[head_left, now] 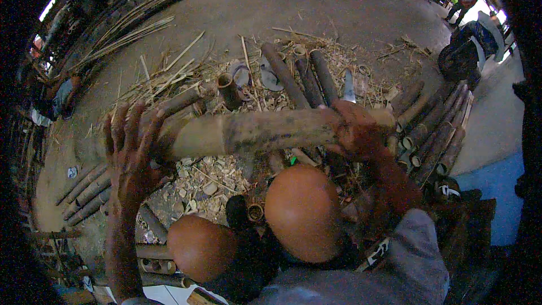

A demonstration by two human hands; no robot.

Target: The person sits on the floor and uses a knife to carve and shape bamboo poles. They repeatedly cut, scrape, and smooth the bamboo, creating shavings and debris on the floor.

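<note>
A thick bamboo tube [271,133] lies crosswise in front of me, above my bent knees. Its left part is pale and scraped, while the middle carries dark blotches; motion blurs its left end. My right hand [357,133] is closed around the tube near its right end. At the left end my left hand [132,155] has its fingers stretched and spread, overlapping the tube; whether the palm presses on it I cannot tell. Just beyond the tube, a short upright bamboo piece [228,91] and a broad metal blade [349,86] stand out among the shavings.
Wood chips [206,183] cover the ground around my knees [302,212]. Dark bamboo lengths [288,76] lie ahead, with more stacked bamboo tubes [432,130] at right and others [87,192] at left. Long split strips [132,31] lie far left. A person [466,1] stands far right.
</note>
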